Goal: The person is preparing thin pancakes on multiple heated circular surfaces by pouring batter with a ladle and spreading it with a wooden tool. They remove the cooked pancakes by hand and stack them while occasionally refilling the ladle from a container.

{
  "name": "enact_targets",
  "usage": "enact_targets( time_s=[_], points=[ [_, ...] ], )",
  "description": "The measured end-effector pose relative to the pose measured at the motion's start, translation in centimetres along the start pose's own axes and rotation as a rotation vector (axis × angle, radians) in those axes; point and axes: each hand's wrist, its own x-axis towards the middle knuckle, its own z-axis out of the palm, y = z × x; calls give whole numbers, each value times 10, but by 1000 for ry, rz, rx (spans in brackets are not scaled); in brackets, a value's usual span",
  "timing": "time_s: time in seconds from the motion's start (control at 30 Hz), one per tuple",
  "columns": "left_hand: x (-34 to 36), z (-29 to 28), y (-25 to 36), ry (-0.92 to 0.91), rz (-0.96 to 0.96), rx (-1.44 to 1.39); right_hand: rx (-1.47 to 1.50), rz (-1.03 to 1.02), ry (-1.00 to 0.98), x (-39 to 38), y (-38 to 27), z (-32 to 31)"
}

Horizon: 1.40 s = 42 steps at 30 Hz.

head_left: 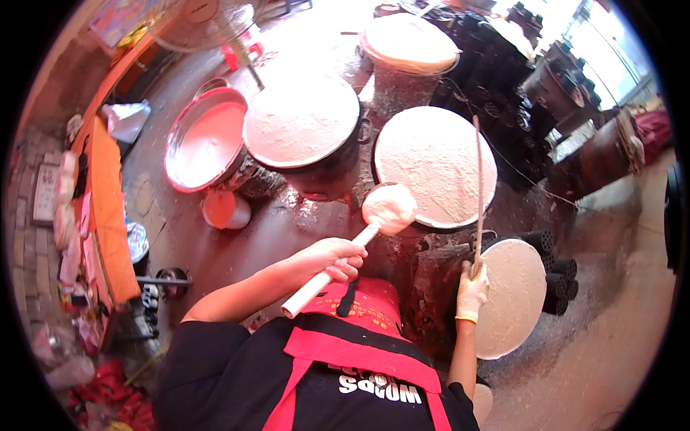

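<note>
My bare left hand (332, 260) is closed round the thick pale handle of a ladle (366, 237). Its round head carries a soft, pale lump of dough or batter (390, 208), beside the near-left edge of a round griddle (435, 167) coated in a pale layer. My right hand (472, 292), in a whitish work glove, grips a long thin stick (479, 194). The stick points away from me, crossing over that griddle's right edge. Close to the right of the glove lies another pale-coated round griddle (512, 298). What lies inside the ladle's head under the lump is hidden.
A third coated griddle (302, 122) and a wide basin of pale batter (212, 136) stand at the left, with a small bucket (226, 210) below. Another round pan (410, 43) sits far back. Black honeycomb briquettes (564, 269) are stacked on the right. A fan (201, 21) stands upper left.
</note>
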Motion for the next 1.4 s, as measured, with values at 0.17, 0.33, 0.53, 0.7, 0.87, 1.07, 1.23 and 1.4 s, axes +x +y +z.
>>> enact_targets(
  time_s=[0.17,0.33,0.53,0.7,0.87,1.07,1.23,1.4],
  points=[
    [-35,-24,-28,78,191,-369,276,-253,-183,33,-60,-19],
    [-80,-69,-53,195,535,-431,231,-610,-454,54,-177,33],
    [-150,-123,-53,403,754,-464,165,-1143,-502,-2,-366,125],
    [-203,-177,-27,470,796,-486,-86,-1282,-454,-30,-462,171],
    [-226,-224,17,438,795,-507,-46,-1310,-456,-6,-472,197],
    [-232,-251,80,415,750,-473,-219,-1207,-326,84,-563,130],
    [-214,-241,133,379,731,-441,549,-808,-372,243,-589,34],
    [-187,-204,178,327,757,-449,886,-396,-113,381,-547,-39]
  ],
)
